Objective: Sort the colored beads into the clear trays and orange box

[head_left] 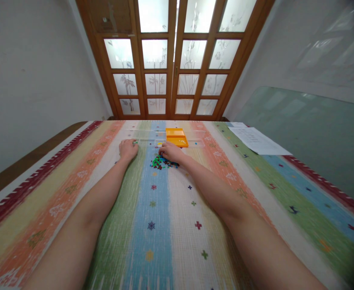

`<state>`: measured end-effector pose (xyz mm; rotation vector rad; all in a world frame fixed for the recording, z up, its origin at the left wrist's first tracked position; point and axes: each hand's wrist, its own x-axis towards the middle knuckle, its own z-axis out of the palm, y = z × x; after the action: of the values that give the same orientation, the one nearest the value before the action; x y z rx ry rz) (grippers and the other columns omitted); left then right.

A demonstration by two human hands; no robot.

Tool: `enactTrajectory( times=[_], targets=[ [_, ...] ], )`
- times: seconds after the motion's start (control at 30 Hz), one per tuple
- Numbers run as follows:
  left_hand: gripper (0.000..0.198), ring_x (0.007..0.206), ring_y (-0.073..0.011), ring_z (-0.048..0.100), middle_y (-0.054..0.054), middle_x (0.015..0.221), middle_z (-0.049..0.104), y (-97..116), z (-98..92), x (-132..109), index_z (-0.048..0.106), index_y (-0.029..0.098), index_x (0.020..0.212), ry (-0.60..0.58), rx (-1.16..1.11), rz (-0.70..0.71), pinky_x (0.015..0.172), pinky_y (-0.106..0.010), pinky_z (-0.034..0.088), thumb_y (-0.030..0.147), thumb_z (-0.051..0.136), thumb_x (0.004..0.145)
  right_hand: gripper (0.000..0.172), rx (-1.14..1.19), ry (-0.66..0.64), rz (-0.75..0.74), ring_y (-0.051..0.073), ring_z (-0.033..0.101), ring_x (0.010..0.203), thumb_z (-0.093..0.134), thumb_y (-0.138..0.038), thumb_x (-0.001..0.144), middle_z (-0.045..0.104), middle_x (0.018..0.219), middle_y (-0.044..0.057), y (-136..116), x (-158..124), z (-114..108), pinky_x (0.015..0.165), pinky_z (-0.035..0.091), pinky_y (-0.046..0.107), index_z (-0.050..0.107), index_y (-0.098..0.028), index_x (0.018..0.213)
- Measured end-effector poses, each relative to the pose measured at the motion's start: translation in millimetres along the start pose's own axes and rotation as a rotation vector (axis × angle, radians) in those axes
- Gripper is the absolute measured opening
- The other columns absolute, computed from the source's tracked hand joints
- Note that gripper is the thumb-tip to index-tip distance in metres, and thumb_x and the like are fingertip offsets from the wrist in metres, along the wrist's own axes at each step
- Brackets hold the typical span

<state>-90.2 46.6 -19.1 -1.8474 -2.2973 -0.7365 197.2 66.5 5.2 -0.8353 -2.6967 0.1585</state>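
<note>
A pale wall (38, 72) fills the far left, with the striped tablecloth (153, 253) spread below it. Taking the pile of small pieces as the dial's centre, the left hand (128, 149) is at ten o'clock, its fingers bent close together; a small green piece (135, 141) shows at the fingertips, though I cannot tell whether it is pinched. At eleven o'clock runs a clear plastic tray (145, 136), its edges showing on both sides of the orange case. At twelve, far back, stand wooden doors (170, 80) with frosted panes bearing plant designs.

The pile of small pieces (159, 162), green, blue and dark red, lies loose on the cloth's blue and white stripes. The right hand (171, 152) reaches in over its far edge, fingers curled narrow and pointing down; whether they grip a piece is hidden. At one o'clock sits the open orange case (175, 133), with pale pieces (182, 141) in its nearer half. Between two and three o'clock lie printed paper sheets (257, 141), and beyond them a greenish panel (312, 133) against the wall.
</note>
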Motion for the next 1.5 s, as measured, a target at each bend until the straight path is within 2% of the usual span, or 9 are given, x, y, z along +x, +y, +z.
enactTrajectory(
  times=[0.23,0.47,0.93,1.0,1.1,1.23,1.33,1.43,1.5],
  targets=[
    [0.045,0.127,-0.0318,0.057,-0.013,0.132,0.071,-2.5,2.4,1.5,0.073,0.020,0.130,0.000,-0.017,0.009,0.113,-0.046,0.039,0.033,0.052,0.093,0.024,-0.051,0.012,0.088,0.023,0.057,0.103,0.058,-0.014,0.095,0.070,0.105,0.010,2.9,-2.3,4.2,0.092,0.041,0.031,0.078,-0.020,0.107],
    [0.044,0.125,-0.0323,0.058,-0.014,0.129,0.072,-3.7,2.7,2.2,0.074,0.019,0.128,0.018,-0.025,0.017,0.112,-0.047,0.040,0.032,0.053,0.092,0.021,-0.003,0.029,0.144,0.022,0.058,0.104,0.059,-0.015,0.097,0.070,0.106,0.009,5.6,-2.3,8.8,0.093,0.041,0.030,0.077,-0.020,0.107],
    [0.043,0.125,-0.0336,0.057,-0.014,0.129,0.072,-4.1,3.9,1.1,0.074,0.018,0.127,0.033,-0.044,0.037,0.112,-0.048,0.040,0.032,0.053,0.092,0.016,-0.025,0.079,0.210,0.023,0.059,0.101,0.060,-0.018,0.096,0.072,0.104,0.011,12.8,-1.2,14.0,0.092,0.043,0.032,0.076,-0.018,0.098],
    [0.042,0.124,-0.0340,0.058,-0.015,0.128,0.072,-5.0,4.7,1.3,0.074,0.018,0.126,0.040,-0.053,0.040,0.112,-0.049,0.041,0.031,0.053,0.092,0.015,0.002,0.109,0.225,0.023,0.060,0.099,0.060,-0.018,0.095,0.072,0.102,0.010,12.5,-1.2,13.6,0.090,0.043,0.032,0.075,-0.018,0.096],
    [0.040,0.122,-0.0340,0.058,-0.015,0.126,0.072,-5.3,4.5,2.4,0.075,0.018,0.123,0.063,-0.067,0.057,0.111,-0.049,0.042,0.030,0.054,0.092,0.014,0.126,0.224,0.293,0.021,0.062,0.093,0.060,-0.019,0.095,0.074,0.099,0.008,12.7,0.2,13.7,0.084,0.043,0.030,0.073,-0.019,0.097],
    [0.037,0.122,-0.0328,0.058,-0.014,0.123,0.072,4.2,-3.1,0.8,0.075,0.017,0.121,0.163,-0.103,0.202,0.112,-0.049,0.042,0.025,0.053,0.093,0.010,0.360,0.377,0.374,0.018,0.062,0.082,0.061,-0.019,0.090,0.072,0.089,0.003,18.1,4.0,15.8,0.075,0.043,0.027,0.071,-0.019,0.093],
    [0.035,0.124,-0.0312,0.056,-0.013,0.127,0.070,23.5,-11.7,-7.2,0.074,0.018,0.122,0.193,-0.146,0.370,0.114,-0.048,0.042,0.024,0.052,0.095,0.009,0.507,0.443,0.408,0.017,0.061,0.077,0.062,-0.017,0.084,0.070,0.083,0.001,25.1,6.6,18.6,0.072,0.044,0.027,0.070,-0.019,0.089],
    [0.033,0.121,-0.0281,0.059,-0.010,0.128,0.069,48.4,-15.5,-21.4,0.073,0.021,0.123,0.033,-0.152,0.574,0.111,-0.045,0.045,0.025,0.052,0.098,0.008,0.614,0.480,0.441,0.017,0.062,0.076,0.063,-0.019,0.081,0.070,0.082,0.000,31.7,8.9,22.0,0.073,0.046,0.027,0.069,-0.019,0.086],
    [0.034,0.122,-0.0259,0.060,-0.008,0.129,0.068,63.1,-13.4,-31.8,0.072,0.025,0.126,-0.070,-0.136,0.657,0.111,-0.042,0.046,0.027,0.050,0.101,0.008,0.660,0.503,0.473,0.017,0.064,0.078,0.065,-0.021,0.080,0.071,0.083,0.000,35.0,10.2,23.9,0.075,0.049,0.028,0.070,-0.019,0.086]
  ],
)
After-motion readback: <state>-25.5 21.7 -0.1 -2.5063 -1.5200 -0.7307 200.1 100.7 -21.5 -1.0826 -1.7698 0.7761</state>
